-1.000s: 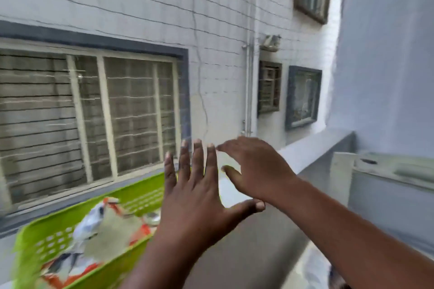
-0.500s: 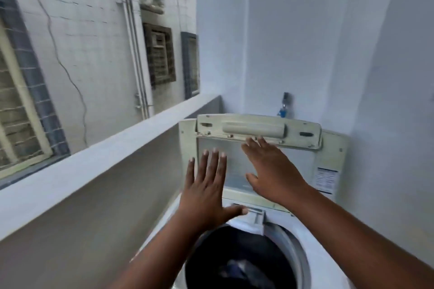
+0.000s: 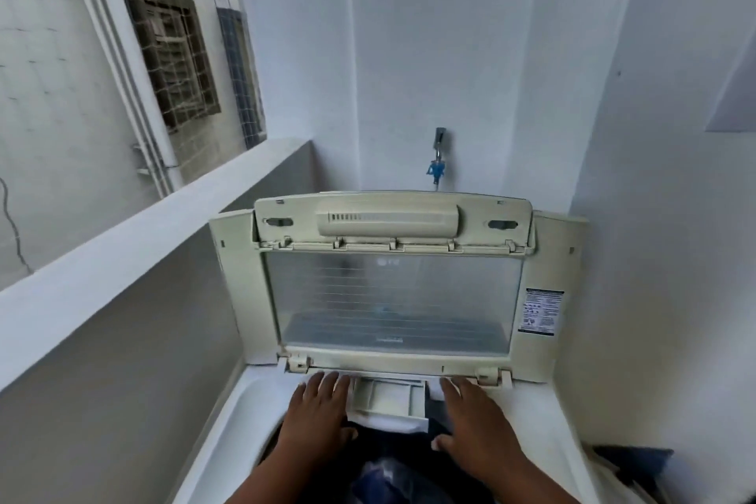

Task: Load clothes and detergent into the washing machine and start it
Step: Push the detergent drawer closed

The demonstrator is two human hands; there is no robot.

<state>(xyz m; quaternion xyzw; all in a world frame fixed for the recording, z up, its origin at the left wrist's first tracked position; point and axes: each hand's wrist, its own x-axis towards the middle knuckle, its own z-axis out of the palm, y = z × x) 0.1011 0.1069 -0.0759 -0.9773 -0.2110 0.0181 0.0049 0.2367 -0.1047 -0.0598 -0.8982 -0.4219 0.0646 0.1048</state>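
A cream top-loading washing machine (image 3: 241, 413) fills the lower middle, its lid (image 3: 392, 299) standing upright and open. Dark blue clothes (image 3: 388, 475) lie in the drum below. A small detergent drawer (image 3: 386, 401) juts out over the back of the drum. My left hand (image 3: 317, 413) lies flat with straight fingers just left of the drawer. My right hand (image 3: 474, 421) lies flat just right of it, thumb spread. Neither hand holds anything.
A white parapet ledge (image 3: 135, 233) runs along the left, close to the machine. A tap with a blue fitting (image 3: 437, 164) sits on the back wall. A white wall stands close on the right. A dark cloth (image 3: 630, 462) lies at the lower right.
The view swung right from the green laundry basket on the ledge to the machine. Both hands dropped from the air onto the machine's top, either side of the detergent drawer.
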